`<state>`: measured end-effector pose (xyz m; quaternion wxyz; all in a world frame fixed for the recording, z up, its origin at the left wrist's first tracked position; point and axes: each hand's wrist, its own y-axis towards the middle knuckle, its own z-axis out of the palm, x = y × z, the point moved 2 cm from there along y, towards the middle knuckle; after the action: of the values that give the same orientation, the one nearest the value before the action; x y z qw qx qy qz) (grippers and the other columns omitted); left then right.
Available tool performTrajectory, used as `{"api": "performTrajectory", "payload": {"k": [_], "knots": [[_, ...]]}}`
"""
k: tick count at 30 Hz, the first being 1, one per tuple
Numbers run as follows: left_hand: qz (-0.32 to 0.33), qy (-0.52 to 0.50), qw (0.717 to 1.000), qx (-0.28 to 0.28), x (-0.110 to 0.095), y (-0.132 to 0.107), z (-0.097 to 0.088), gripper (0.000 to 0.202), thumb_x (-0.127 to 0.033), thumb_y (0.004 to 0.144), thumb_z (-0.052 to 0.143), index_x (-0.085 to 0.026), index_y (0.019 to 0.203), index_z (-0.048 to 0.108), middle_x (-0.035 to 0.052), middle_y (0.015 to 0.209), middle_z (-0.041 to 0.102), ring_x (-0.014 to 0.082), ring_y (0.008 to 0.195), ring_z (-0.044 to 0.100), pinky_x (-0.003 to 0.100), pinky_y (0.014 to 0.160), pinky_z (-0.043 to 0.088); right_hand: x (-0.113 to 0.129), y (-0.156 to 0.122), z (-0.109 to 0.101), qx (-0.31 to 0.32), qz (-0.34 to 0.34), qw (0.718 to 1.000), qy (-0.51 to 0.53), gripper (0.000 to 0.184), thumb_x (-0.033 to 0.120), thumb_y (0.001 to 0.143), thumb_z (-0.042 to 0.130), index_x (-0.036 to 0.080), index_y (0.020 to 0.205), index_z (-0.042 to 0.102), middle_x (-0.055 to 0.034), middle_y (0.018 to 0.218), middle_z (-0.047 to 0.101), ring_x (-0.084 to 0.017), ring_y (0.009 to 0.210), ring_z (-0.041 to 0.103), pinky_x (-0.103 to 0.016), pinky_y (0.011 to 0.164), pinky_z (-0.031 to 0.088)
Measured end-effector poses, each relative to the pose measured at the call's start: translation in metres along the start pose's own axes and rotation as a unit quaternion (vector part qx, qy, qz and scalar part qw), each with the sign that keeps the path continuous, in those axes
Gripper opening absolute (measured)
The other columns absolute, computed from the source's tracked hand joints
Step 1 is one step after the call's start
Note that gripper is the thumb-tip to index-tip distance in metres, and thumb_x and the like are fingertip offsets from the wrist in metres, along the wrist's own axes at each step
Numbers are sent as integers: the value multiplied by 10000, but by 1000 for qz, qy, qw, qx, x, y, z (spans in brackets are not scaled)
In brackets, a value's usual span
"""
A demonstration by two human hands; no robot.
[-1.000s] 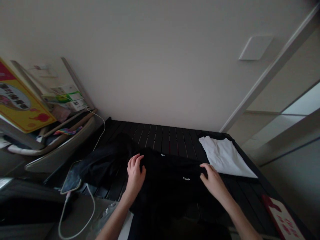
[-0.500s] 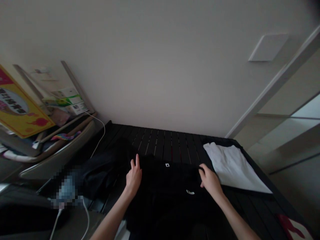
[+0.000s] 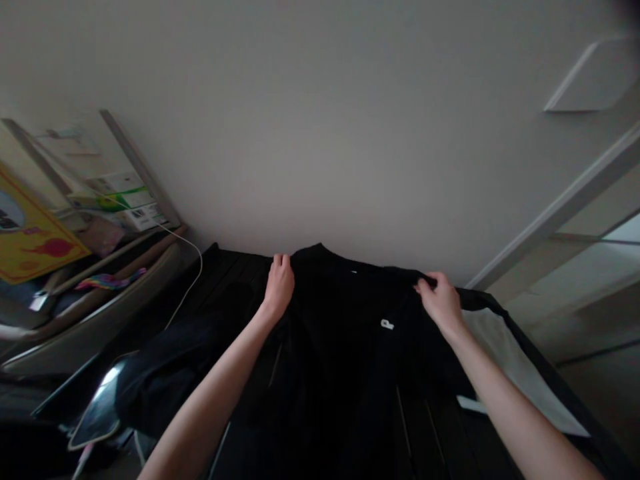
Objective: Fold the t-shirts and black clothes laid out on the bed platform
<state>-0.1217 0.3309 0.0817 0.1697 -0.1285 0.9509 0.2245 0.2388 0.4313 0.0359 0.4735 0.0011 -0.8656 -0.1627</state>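
Note:
A black garment (image 3: pixel 345 320) hangs spread between my hands, its top edge raised toward the wall. Small white tags, one of them a label (image 3: pixel 387 325), show on it; its exact kind is hard to make out in the dark cloth. My left hand (image 3: pixel 280 281) grips the upper left corner with bent fingers. At the upper right corner, my right hand (image 3: pixel 443 300) pinches the edge between thumb and fingers. Just beyond my right hand lies a white folded cloth (image 3: pixel 505 347), partly covered by the garment and my forearm.
Everything rests on a black slatted surface (image 3: pixel 227 267) against a pale wall. More dark cloth (image 3: pixel 165 373) is bunched at the left, beside a phone (image 3: pixel 100 410) with a cable. A grey chair-like frame (image 3: pixel 135 293) with boxes and a yellow package (image 3: pixel 35 230) stands far left.
Both hands have moved up and forward, carrying the garment's top edge toward the wall. The garment now spreads over the slats and part of the white cloth. My left fingers have closed.

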Motion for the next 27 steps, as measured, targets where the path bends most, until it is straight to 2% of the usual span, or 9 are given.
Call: {"api": "performTrajectory", "payload": {"k": [2,4,7,9,11,14,19,23,27], "knots": [[14,34,999,27,-6,21,25,640,-91,830,467,-145,1441,282,200,1502,277,388,1335,344,591,1021,348,9,9,33,-11,-108,994,-26,607,435,809,506,74,1289,415,-290,1400,383,-324,1175,551,-475,957,472],[40,57,996,57,-9,18,55,720,-140,836,504,-175,1487,196,162,1569,152,411,1404,187,649,1067,233,4,-4,65,18,-177,981,-72,660,432,857,453,65,1388,311,-275,1520,169,-333,1359,338,-490,1046,383],[80,74,988,107,-4,-19,101,552,-247,915,429,-184,1453,319,108,1539,290,326,1419,211,556,1135,181,-28,-53,105,106,-200,957,-180,581,420,923,350,156,1438,296,-172,1573,114,-317,1418,214,-568,1102,255],[52,96,983,148,7,-50,126,500,-308,936,400,-177,1419,395,116,1501,367,341,1393,276,574,1119,210,-53,-85,124,165,-184,937,-246,549,440,939,312,204,1435,333,-132,1574,160,-316,1424,198,-607,1107,194],[51,110,982,148,20,-71,140,508,-344,943,389,-194,1428,387,99,1514,347,336,1404,255,576,1127,189,-73,-105,133,202,-164,922,-286,581,483,944,284,212,1457,308,-122,1566,202,-301,1423,207,-593,1118,175],[81,109,980,149,40,-82,143,510,-369,949,379,-229,1439,369,63,1533,315,300,1415,240,540,1141,186,-93,-106,133,206,-156,916,-307,656,545,936,260,203,1495,218,-123,1570,176,-289,1422,213,-566,1127,182],[63,122,984,112,62,-78,127,550,-396,956,358,-212,1470,300,95,1563,225,290,1422,225,529,1139,191,-122,-70,115,163,-144,922,-320,782,625,904,280,139,1505,162,-170,1577,72,-321,1429,163,-541,1127,214],[30,142,984,104,59,-83,131,605,-469,932,395,-202,1469,311,127,1553,241,344,1422,199,586,1126,154,-138,-40,111,236,-183,896,-329,730,627,910,261,184,1490,240,-132,1570,170,-278,1436,156,-522,1146,171],[16,137,983,120,41,-91,143,694,-536,895,428,-167,1471,312,164,1533,275,404,1414,174,629,1108,134,-141,-19,113,265,-185,881,-346,682,630,906,267,292,1494,195,-62,1581,157,-300,1439,132,-637,1108,137]]}}
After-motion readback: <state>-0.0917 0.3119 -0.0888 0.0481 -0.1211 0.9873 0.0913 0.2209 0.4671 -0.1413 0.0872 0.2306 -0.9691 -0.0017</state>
